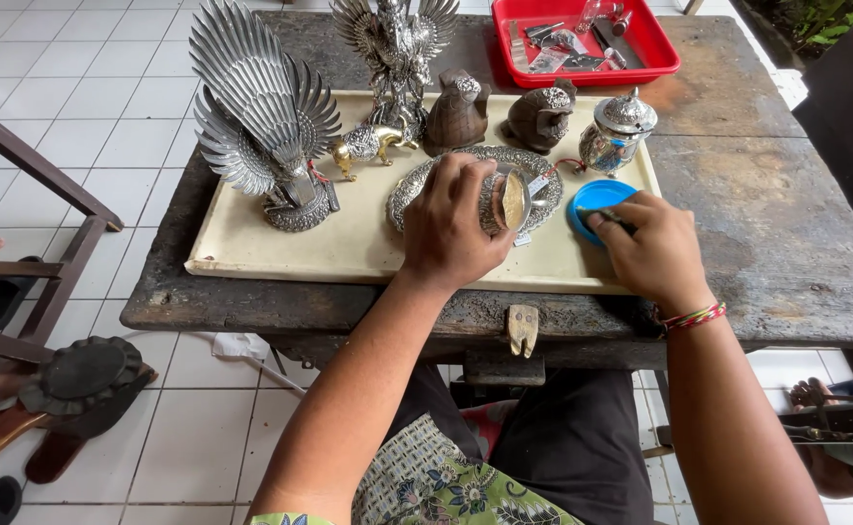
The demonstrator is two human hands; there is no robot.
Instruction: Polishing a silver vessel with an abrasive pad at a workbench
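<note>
Soft, even daylight is filling the scene, seeming to come from the open side beyond the red tray, where the white floor tiles are looking bright and nearly washed out. The cream board is staying evenly lit, with only faint, soft shadows under the silver bird standing on it. Small glints are showing on the bird's feathers. Below the board, under the dark table, everything is falling into deep shade. The wide lens is bending lines toward the edges. Focus is holding sharp throughout.

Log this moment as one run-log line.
left hand: holds small silver cup | right hand: tool at blue dish | on: cream tray
</note>
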